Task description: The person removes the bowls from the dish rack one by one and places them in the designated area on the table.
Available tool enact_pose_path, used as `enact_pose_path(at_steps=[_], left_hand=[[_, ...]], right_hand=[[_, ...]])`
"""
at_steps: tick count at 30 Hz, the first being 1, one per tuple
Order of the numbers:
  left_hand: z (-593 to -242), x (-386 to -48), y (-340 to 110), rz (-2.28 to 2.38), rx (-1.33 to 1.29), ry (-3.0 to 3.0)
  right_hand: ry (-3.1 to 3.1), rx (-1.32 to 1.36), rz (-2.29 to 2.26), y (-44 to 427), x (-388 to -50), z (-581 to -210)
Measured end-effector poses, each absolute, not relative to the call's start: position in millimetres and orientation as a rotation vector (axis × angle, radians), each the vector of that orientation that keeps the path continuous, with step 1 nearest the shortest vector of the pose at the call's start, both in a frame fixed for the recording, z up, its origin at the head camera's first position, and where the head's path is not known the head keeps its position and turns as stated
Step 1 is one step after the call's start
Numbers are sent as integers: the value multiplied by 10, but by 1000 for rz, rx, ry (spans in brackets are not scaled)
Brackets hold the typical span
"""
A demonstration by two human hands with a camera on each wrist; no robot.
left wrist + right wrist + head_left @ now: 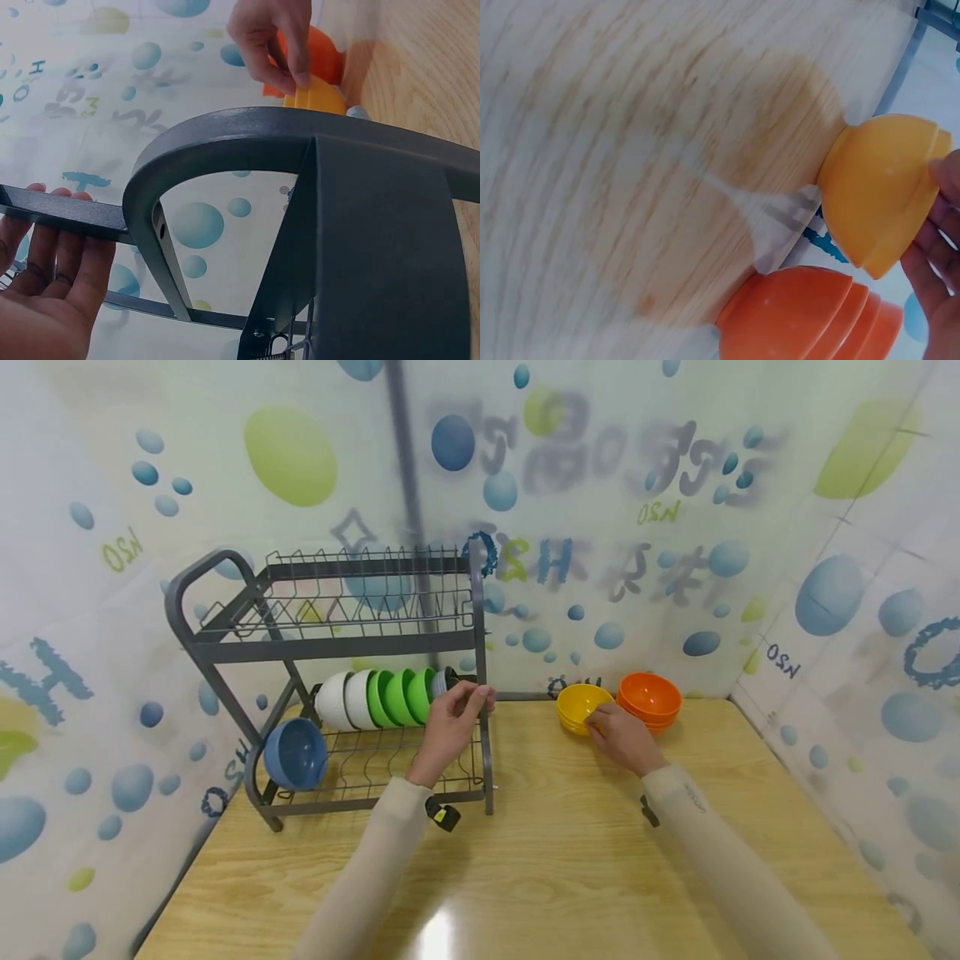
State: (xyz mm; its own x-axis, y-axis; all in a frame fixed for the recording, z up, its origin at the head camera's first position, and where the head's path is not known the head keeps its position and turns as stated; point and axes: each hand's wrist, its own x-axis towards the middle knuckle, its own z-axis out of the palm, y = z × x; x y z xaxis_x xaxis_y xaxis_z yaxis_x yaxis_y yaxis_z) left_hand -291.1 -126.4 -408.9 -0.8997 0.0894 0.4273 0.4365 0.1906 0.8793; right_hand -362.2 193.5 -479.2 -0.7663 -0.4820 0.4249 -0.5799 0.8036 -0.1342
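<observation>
My right hand (624, 739) pinches the rim of a yellow bowl (582, 697), the upper one in a small nested stack on the table. In the right wrist view the thumb lies on the rim of the yellow bowl (877, 187) and the fingers reach round its edge. Beside it stands a stack of orange bowls (651, 695). My left hand (448, 718) is at the right front post of a grey two-tier dish rack (333, 648). In the left wrist view, the fingers of the left hand (56, 289) bend behind a dark bar of the rack.
On the rack's lower tier, white bowls (337, 702) and green bowls (397, 697) stand on edge in a row, with a dark-rimmed bowl partly hidden at its right end. A blue bowl (296, 754) sits at the front left. Patterned curtains (600, 485) enclose the wooden table (562, 860).
</observation>
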Motion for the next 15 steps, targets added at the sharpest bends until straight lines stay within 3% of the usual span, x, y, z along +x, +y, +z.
enact_pose_path(at_steps=[15], left_hand=[[-4110, -2922, -1264, -1774, -493, -2176]], right_hand=[[-2925, 625, 683, 1775, -3457, -4606]])
